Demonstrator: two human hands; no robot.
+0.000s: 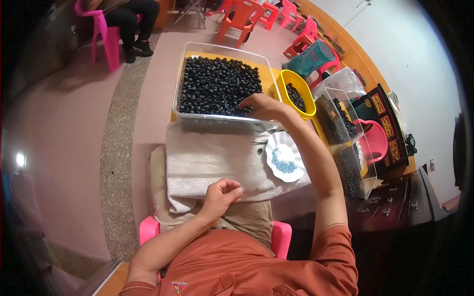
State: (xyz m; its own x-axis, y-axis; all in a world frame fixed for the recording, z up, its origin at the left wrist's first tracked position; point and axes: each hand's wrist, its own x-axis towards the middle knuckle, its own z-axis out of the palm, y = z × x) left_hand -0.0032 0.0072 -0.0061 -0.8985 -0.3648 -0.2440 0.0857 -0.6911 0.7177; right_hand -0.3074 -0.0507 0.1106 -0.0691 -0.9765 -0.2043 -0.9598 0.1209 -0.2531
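Note:
My right hand (262, 106) reaches over the near right corner of a clear plastic bin (224, 117). Its bent fingers touch the heap of dark, round, bead-like pieces with holes (217, 84); what the fingertips pinch is hidden. My left hand (220, 198) rests low over a pale cloth (207, 163), closed with thumb against fingers, and anything held there is too small to tell. On the cloth near the right forearm sits a white scalloped dish (288, 173) of tiny blue beads (283, 160). One dark bead (260, 151) and a thin dark tool (258, 142) lie beside it.
A yellow tub (310, 93) with more dark pieces stands right of the bin. Beyond it are clear boxes (369, 180) of dark pieces and a teal bag (311, 58). Pink and red plastic chairs (242, 19) stand behind; a seated person (136, 22) is at far left.

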